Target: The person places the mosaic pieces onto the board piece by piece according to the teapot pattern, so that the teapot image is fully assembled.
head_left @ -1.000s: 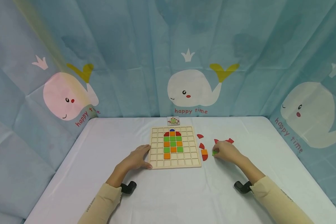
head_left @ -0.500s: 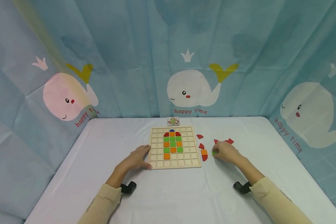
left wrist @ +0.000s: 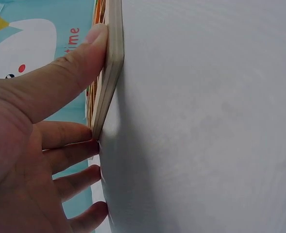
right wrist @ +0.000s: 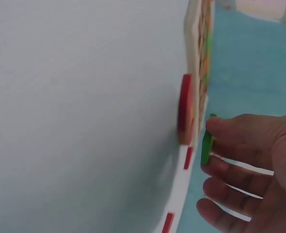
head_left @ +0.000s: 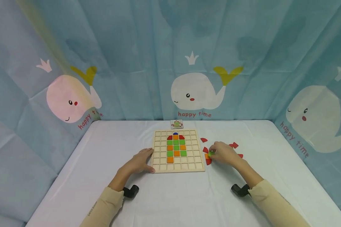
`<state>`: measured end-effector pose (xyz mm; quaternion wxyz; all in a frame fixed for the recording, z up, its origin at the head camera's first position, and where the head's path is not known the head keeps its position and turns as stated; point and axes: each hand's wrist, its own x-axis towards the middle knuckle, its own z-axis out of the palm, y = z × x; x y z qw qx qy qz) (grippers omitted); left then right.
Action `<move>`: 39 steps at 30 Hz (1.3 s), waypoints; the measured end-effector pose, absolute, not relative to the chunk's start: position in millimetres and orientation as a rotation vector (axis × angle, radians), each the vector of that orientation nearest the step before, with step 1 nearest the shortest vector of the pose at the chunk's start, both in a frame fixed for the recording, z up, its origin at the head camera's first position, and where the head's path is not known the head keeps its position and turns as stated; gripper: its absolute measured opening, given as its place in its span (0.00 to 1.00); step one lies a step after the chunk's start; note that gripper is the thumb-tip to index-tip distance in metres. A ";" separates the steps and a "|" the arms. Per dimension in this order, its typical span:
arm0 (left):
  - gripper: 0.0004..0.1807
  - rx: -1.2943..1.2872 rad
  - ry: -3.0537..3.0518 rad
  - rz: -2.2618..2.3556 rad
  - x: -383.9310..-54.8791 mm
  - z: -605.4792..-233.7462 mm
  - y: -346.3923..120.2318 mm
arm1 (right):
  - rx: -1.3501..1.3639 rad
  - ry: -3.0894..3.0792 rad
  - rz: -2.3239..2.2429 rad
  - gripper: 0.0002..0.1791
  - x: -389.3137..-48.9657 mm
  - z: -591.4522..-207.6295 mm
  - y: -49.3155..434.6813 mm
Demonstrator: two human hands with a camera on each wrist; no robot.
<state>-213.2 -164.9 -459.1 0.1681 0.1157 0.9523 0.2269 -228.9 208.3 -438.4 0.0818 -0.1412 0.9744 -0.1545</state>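
A wooden grid board (head_left: 194, 164) lies on the table, with green, orange, red and blue tiles set in its middle columns. My left hand (head_left: 139, 161) rests at its near left corner. In the left wrist view the thumb (left wrist: 77, 65) touches the board's edge, and the other fingers are extended along the adjoining side. Right of the board, my right hand (head_left: 224, 153) pinches a green square tile (right wrist: 207, 149) between thumb and fingertips, raised over the table. In the head view this tile partly covers an orange tile (head_left: 206, 156) that adjoins a red rounded piece (head_left: 208, 161).
Red quarter-round pieces (head_left: 204, 140) lie loose right of the board, with more red pieces (head_left: 235, 145) beyond my right hand. A small picture card (head_left: 176, 124) lies behind the board. A blue curtain with whales (head_left: 197, 91) encloses the table (head_left: 170, 201).
My right hand has moved left toward the board with the green tile, uncovering a red piece on its right. My left hand stays at the board's corner.
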 end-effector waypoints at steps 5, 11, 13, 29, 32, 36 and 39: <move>0.56 0.331 2.708 0.645 -213.6 -456.7 -164.7 | -0.476 2.896 -0.518 0.13 -231.0 -432.9 197.1; 0.55 0.349 2.709 0.646 -212.7 -456.6 -164.6 | -0.544 2.909 -0.514 0.14 -231.2 -429.2 187.8; 0.55 0.348 2.710 0.645 -212.7 -456.9 -164.4 | -0.562 2.920 -0.513 0.15 -230.9 -427.6 185.4; 0.55 0.316 2.709 0.646 -214.0 -456.7 -163.6 | -0.659 2.934 -0.539 0.15 -232.9 -424.3 170.7; 0.55 0.314 2.710 0.647 -214.8 -457.3 -163.7 | -0.685 2.940 -0.547 0.15 -233.1 -424.0 167.1; 0.55 0.315 2.710 0.643 -214.9 -458.3 -164.1 | -0.702 2.921 -0.566 0.15 -234.2 -424.5 161.3; 0.55 0.319 2.710 0.638 -214.2 -458.8 -164.1 | -0.704 2.914 -0.567 0.15 -234.0 -423.8 156.9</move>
